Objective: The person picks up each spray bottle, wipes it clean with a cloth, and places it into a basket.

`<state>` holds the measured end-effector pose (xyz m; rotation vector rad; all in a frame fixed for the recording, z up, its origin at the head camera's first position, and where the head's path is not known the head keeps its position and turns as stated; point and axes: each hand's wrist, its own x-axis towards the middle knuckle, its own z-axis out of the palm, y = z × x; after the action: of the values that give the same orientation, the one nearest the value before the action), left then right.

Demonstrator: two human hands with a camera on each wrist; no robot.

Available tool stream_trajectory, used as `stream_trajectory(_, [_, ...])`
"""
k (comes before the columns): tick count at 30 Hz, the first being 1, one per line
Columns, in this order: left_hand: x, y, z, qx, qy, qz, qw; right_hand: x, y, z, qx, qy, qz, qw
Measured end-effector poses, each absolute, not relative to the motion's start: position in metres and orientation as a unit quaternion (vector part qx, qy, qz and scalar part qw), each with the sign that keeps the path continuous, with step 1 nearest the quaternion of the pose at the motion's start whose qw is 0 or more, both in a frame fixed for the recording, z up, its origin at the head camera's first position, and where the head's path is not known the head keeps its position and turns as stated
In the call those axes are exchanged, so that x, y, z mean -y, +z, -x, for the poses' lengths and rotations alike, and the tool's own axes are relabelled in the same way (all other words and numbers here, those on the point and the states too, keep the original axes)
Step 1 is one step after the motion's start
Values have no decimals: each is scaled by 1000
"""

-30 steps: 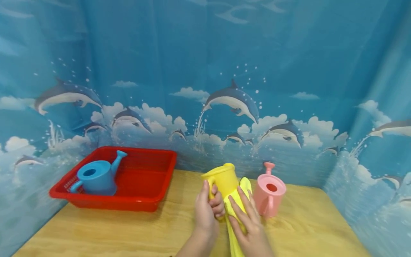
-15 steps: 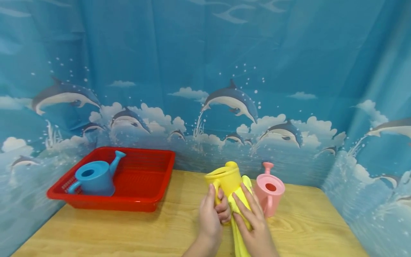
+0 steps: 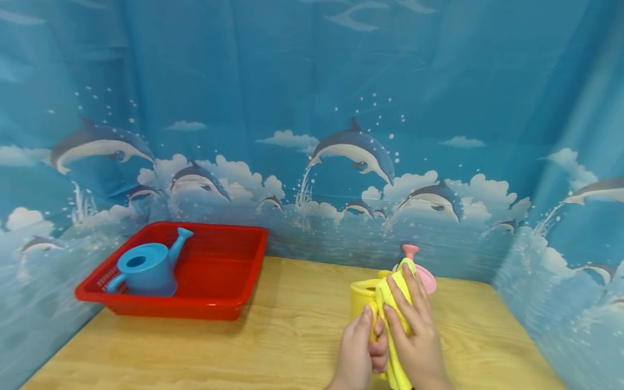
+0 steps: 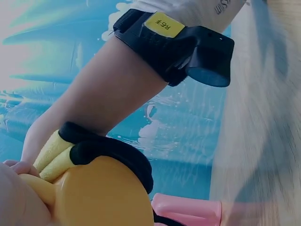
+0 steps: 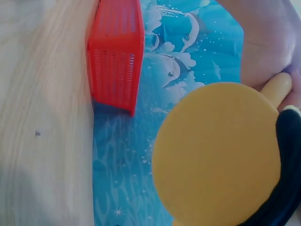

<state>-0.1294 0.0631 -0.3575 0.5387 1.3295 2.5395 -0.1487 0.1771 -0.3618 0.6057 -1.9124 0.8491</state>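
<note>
Yellow watering can (image 3: 359,302): it was up off the table (image 3: 292,314), toward the right side, its flat bottom showing in both wrist views
Left hand (image 3: 357,349): had the yellow can's handle in a proper grip
Right hand (image 3: 417,330): fingers mostly straight and spread, pressing the cloth onto the can
Cloth (image 3: 385,295): yellow with dark edging, sandwiched between right hand and can, one end hanging down
Pink watering can (image 3: 427,279): sat just behind, mostly blocked from the head camera, spout poking up
Red basket (image 3: 175,310): well off to the left, blue watering can (image 3: 148,273) inside at its left end
Backdrop (image 3: 292,81): blue curtain, lots of leaping dolphins
</note>
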Motion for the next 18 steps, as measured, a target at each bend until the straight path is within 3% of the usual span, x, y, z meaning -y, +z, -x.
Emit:
stream_trajectory(13, [-57, -356, 137, -423, 884, -166, 114, -174, -364, 148, 821, 339, -229, 398])
stream_trajectory(18, [-51, -354, 145, -421, 889, -157, 87, -170, -371, 152, 821, 339, -240, 392])
